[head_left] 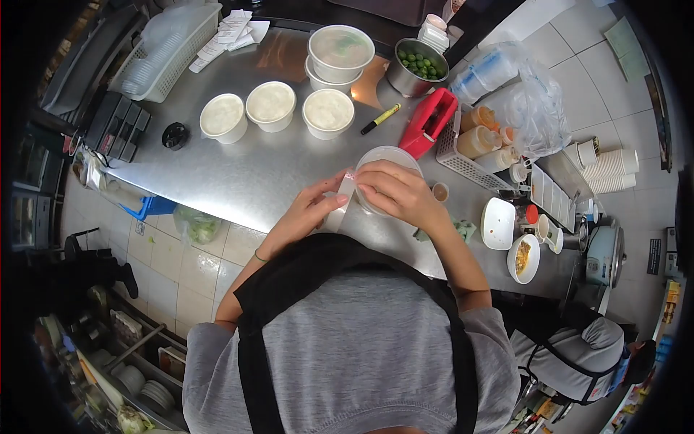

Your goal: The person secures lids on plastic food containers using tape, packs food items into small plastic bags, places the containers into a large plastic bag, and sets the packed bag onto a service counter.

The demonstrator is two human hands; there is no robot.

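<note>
The left hand [316,205] pinches a pale strip [348,192]; the right hand [397,189] curls over a round tub [390,153], its grip I cannot tell. The strip's pink marks and the paper slips' [231,32] printing are too small for reading.

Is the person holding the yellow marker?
No, the yellow marker lies on the metal table, apart from both the left hand and the right hand.
</note>
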